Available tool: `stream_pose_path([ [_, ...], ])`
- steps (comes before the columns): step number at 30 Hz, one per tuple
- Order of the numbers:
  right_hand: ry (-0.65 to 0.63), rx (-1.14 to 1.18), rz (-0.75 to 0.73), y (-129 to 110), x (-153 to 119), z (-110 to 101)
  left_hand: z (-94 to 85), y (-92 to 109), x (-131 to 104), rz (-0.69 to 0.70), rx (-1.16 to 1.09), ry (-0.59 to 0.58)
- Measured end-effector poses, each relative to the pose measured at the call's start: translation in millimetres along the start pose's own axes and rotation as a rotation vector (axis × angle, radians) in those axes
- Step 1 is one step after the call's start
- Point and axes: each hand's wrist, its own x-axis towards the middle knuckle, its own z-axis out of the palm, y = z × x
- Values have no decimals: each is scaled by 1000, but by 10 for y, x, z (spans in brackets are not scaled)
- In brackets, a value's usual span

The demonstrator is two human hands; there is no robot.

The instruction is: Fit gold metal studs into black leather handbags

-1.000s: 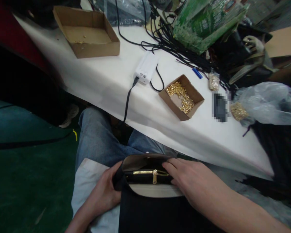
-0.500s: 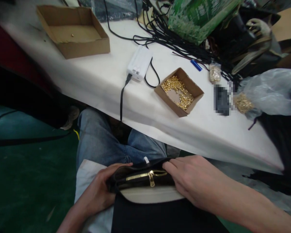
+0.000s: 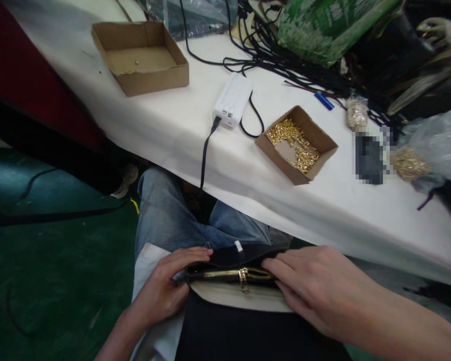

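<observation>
A black bag (image 3: 244, 331) with a pale lining (image 3: 233, 297) lies across my lap. In its mouth runs a gold zipper (image 3: 221, 274) with a gold slider and hanging pull (image 3: 243, 281); right of the slider the teeth stand apart. My left hand (image 3: 169, 286) grips the bag's left end, its fingers over the back edge and its thumb at the front. My right hand (image 3: 308, 286) is closed on the right end of the opening; its fingertips are partly hidden in the folds. A small white tab (image 3: 238, 246) shows at the back edge.
On the white-covered table (image 3: 195, 145) stand a small cardboard box (image 3: 285, 163) of gold metal pieces, a larger cardboard box (image 3: 154, 82) and a white power bank (image 3: 233, 100) with a cable. Black cords (image 3: 263, 60), a blue cylinder (image 3: 323, 101) and plastic bags (image 3: 439, 145) lie behind and right.
The view has shifted, so the table's things appear farther right. The bag's mouth looks narrower and flatter, and the left fingers lie more over its back edge. Both hands keep their hold.
</observation>
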Motion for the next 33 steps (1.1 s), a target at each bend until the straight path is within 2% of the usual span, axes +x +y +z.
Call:
stream_pose_path([
  [2, 9, 4, 16, 17, 7, -29, -10, 9, 22, -34, 4, -5],
  [7, 99, -190, -60, 0, -5, -12, -21, 119, 29, -287, -3, -19],
  [11, 184, -366, -45, -73, -49, 11, -59, 161, 33, -327, 13, -41],
  [14, 217, -372, -25, -112, -124, 6, -107, 142, 57, -313, 73, -44],
  [19, 118, -297, 81, -91, -244, -11, -144, 124, 78, -248, 154, -49],
  [23, 36, -427, 123, -3, -107, -56, -25, 195, -33, -208, 243, 32],
  [26, -15, -477, 137, 52, 46, -200, 101, 279, -199, -153, 294, 118],
  [28, 1, -442, 93, 68, 115, -349, 147, 315, -311, -102, 266, 112],
  [31, 33, -423, -48, 77, 196, -585, 178, 320, -437, -33, 174, -22],
  [33, 32, -468, -131, 87, 269, -708, 237, 325, -488, -42, 168, -72],
])
